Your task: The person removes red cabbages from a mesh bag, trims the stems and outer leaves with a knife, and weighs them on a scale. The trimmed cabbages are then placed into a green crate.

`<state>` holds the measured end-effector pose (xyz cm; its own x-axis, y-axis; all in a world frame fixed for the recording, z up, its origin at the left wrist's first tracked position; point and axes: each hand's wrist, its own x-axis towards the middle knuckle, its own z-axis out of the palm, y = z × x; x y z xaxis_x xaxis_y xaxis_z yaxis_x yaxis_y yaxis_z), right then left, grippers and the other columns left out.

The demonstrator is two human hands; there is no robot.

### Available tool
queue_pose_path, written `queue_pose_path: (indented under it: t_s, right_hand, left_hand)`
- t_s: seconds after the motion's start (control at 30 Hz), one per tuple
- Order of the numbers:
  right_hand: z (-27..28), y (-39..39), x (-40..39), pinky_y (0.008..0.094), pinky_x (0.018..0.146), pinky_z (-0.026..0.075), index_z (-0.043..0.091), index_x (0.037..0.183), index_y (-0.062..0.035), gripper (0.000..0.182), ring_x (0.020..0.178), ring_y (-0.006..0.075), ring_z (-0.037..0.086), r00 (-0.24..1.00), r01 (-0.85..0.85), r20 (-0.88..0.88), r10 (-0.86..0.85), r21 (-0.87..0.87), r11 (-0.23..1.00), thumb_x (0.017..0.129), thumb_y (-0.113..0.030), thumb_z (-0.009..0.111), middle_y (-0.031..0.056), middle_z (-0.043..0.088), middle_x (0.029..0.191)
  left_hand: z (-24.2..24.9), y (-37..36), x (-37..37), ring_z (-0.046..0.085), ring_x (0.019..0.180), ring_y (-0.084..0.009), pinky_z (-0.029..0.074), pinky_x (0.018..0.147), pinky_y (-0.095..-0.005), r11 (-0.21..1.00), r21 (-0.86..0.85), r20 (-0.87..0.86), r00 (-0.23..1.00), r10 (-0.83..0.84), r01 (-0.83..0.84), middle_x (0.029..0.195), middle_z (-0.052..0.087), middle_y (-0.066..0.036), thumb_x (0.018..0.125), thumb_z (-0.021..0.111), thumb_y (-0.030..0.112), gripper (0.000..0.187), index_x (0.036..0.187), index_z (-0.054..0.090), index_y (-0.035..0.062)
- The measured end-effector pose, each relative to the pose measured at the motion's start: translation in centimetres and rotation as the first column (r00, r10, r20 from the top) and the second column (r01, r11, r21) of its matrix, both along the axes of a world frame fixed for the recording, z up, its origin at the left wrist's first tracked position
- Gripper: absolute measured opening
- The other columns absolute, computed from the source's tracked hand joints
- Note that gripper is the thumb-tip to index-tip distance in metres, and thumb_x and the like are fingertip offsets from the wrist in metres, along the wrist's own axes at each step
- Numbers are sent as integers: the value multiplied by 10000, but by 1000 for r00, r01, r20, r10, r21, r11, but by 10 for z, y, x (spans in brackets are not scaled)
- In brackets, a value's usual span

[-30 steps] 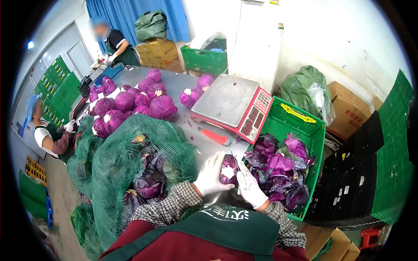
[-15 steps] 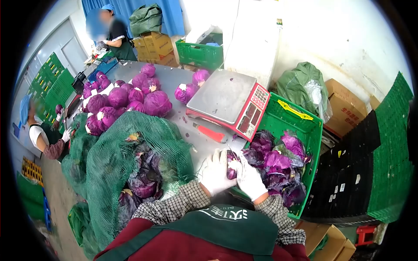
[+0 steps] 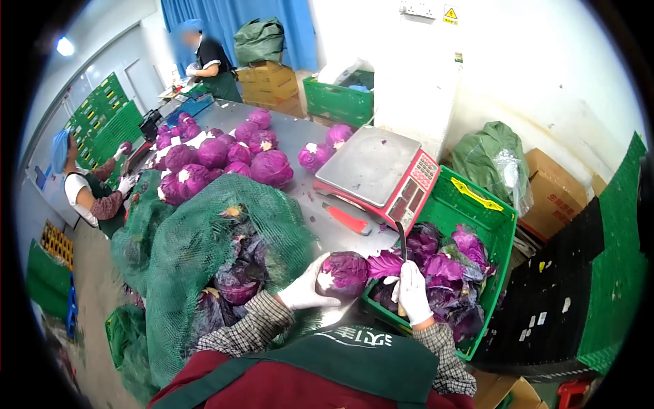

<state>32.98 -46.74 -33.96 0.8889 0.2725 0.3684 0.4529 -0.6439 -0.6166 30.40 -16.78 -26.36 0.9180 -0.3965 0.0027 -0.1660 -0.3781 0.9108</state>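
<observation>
My left hand (image 3: 305,289), in a white glove, is closed around a red cabbage (image 3: 346,276) from its left side. The cabbage's pale cut stem faces to the left. My right hand (image 3: 413,294), also gloved, grips a knife (image 3: 402,240) whose dark, narrow blade points up. A loose purple leaf (image 3: 385,264) stretches between the cabbage and my right fingers. Under and beyond my right hand, a green crate (image 3: 503,242) contains purple outer leaves (image 3: 446,283). Left of my left hand, a green mesh sack (image 3: 197,238) lies open around dark cabbages (image 3: 238,281).
A red scale (image 3: 371,163) stands on the metal table (image 3: 306,204), with a red-handled tool (image 3: 347,220) before it. Several trimmed cabbages (image 3: 211,153) are piled at the back left. Stacked crates (image 3: 552,286) rise at the right. Two co-workers (image 3: 216,65) stand farther off.
The cabbage has turned and shifted slightly left in my left hand. My right hand has moved right, away from it, pulling out a leaf; the knife blade now shows. The view has shifted.
</observation>
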Motion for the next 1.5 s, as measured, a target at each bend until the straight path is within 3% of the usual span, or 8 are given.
queue_pose_path:
  t_s: [0.13,0.23,0.33,0.5,0.67,1.13,1.27,1.5]
  right_hand:
    - [40,23,-17,416,835,475,475,1220,64,470,1071,341,565,934,40,356,24,-171,984,767,-43,543,226,555,1142]
    - [49,6,-5,302,510,448,523,973,-51,128,610,185,562,909,248,-415,37,610,753,925,-166,498,136,620,871]
    - [34,-52,5,239,331,334,469,965,-83,257,352,114,422,747,647,-658,-94,688,328,1016,-330,417,98,642,693]
    - [47,-68,7,230,501,447,277,1470,-92,645,646,122,563,889,451,-264,-374,363,815,917,-148,603,59,621,827]
    - [72,54,1,296,738,504,570,1208,-52,357,880,176,583,978,-208,24,208,237,949,872,-140,652,96,588,999]
    - [104,69,-24,359,700,497,596,916,-7,99,795,312,597,904,-425,24,426,-50,904,850,-63,645,141,591,869]
    - [85,9,-27,323,700,492,595,938,-14,105,720,220,587,990,-124,-49,134,166,978,850,-38,647,93,606,819]
    - [22,-14,-14,243,737,502,562,1211,-26,427,816,109,569,968,183,-233,-93,403,897,810,-14,707,54,592,1010]
  left_hand:
    - [13,-17,0,452,1217,-181,362,1062,-347,819,-407,-405,884,234,-403,1316,463,-111,801,767,254,767,1374,323,5]
    - [0,-11,13,572,1092,-200,472,952,-335,766,-370,-465,818,337,-526,1201,570,-136,847,724,289,650,1307,423,-58]
    - [7,-2,11,606,1037,-222,497,909,-343,678,-352,-614,706,353,-645,1166,596,-147,848,706,391,674,1278,471,-72]
    - [0,-15,25,606,943,-156,493,861,-301,747,-264,-504,748,432,-610,1067,639,-93,858,710,311,510,1182,554,-50]
    - [-15,-21,42,615,863,-121,508,807,-268,823,-246,-429,819,381,-512,998,670,-75,881,683,306,435,1122,611,-48]
    - [3,-11,51,629,972,-215,486,893,-285,840,-152,-459,790,407,-521,1086,653,-131,861,663,443,592,1215,562,-21]
    - [-11,4,57,556,1119,-442,490,835,-621,750,-200,-759,584,289,-630,1328,490,-243,826,663,534,862,1432,325,22]
    - [-4,-8,54,638,1002,-244,533,866,-371,751,-182,-657,647,387,-635,1144,629,-147,867,662,423,625,1272,508,-26]
